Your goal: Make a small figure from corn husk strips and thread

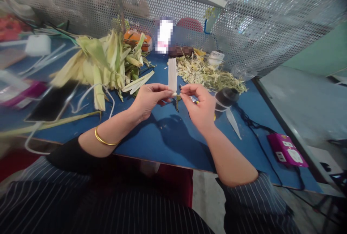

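As the left hand (148,101) pinches it, the strip (172,74) points lengthwise away.

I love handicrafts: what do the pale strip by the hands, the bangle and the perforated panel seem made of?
Pale strip: perhaps dried corn husk; matte, with faint lengthwise lines.
Bangle: polished gold-coloured metal, judging by its glints; whether real gold is unclear.
Perforated panel: possibly metal, from its grey sheen.

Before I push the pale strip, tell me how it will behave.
The strip is probably light: the left hand pinches it at its near end. It looks fairly stiff lengthwise, extending straight with no visible sag. Looking thin and flat, it might crease or split.
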Tool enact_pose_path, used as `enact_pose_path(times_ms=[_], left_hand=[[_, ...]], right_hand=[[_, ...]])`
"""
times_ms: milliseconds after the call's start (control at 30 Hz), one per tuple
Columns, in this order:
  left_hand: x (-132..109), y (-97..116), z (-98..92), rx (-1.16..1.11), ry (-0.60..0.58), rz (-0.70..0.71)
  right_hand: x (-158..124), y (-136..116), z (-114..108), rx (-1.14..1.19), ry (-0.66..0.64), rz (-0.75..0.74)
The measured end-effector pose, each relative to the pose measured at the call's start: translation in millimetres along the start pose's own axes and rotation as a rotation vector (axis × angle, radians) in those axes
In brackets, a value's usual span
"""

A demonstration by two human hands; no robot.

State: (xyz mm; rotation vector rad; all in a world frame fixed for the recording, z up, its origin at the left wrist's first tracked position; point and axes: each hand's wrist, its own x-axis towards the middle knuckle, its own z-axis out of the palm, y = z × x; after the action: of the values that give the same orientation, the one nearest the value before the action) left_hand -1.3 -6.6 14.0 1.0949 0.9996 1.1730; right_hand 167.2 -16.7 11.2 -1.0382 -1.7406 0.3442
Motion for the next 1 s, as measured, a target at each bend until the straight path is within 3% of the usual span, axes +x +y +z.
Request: enact_pose_path(times_ms=[100, 200, 400, 667, 1000], left_hand=[[-0.2, -0.8, 0.1, -0.047, -0.011, -0.046], [-1.2, -1.6, 1.1, -0.045, -0.028, -0.070], [-2.5, -2.5, 3.3, -0.016, -0.066, -0.060], [-2.6, -9.1, 5.0, 0.098, -0.035, 0.209], [-1.2, -9.7, 5.6, 0.135, -0.022, 0.241]], right_hand=[[-1.3, -1.0, 0.6, -0.084, -0.033, -0.162], [-2.5, 1.9, 2.7, -0.105, -0.021, -0.203], [-3.7, 5.1, 5.3, -0.067, 0.003, -0.146], [-5.8, 2.5, 8.9, 0.059, -0.018, 0.029], [-6.0, 1.5, 8.3, 0.048, 0.060, 0.070]])
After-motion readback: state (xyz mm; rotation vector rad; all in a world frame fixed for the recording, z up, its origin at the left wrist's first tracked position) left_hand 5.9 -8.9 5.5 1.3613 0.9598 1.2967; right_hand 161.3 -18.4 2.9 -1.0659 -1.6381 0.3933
